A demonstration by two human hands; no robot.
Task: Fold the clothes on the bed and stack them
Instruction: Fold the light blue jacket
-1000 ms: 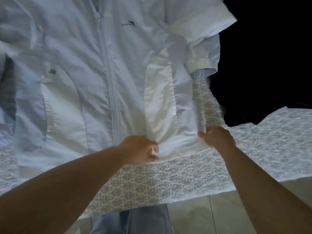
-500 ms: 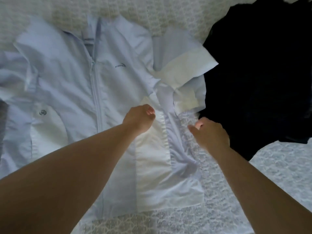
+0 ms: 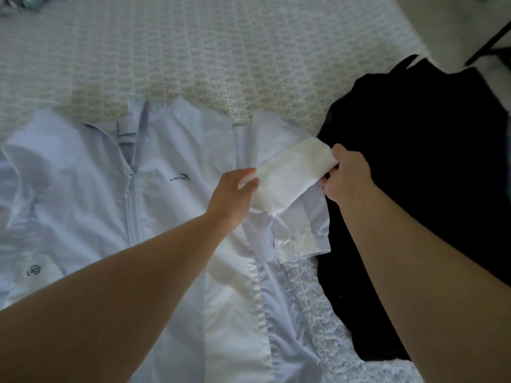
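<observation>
A pale blue and white zip-up jacket point(image 3: 91, 200) lies front-up and spread out on the bed, collar toward the far side. Its right sleeve point(image 3: 287, 175) is folded back, showing a white panel. My right hand point(image 3: 345, 175) pinches the outer end of that white sleeve panel. My left hand point(image 3: 235, 194) rests on the inner end of the same panel near the shoulder, fingers curled over the cloth. A black garment point(image 3: 431, 172) lies in a heap just right of the jacket, partly under the sleeve.
The bed carries a white patterned cover point(image 3: 221, 51), bare beyond the jacket's collar. A white pillow or cloth with a black strap point(image 3: 486, 48) sits at the far right corner. Some grey-patterned fabric point(image 3: 25, 4) shows at the top left.
Both hands let go of the jacket's bottom hem and moved up to the right sleeve. The view shifted up the bed, so the collar and the black garment show more fully.
</observation>
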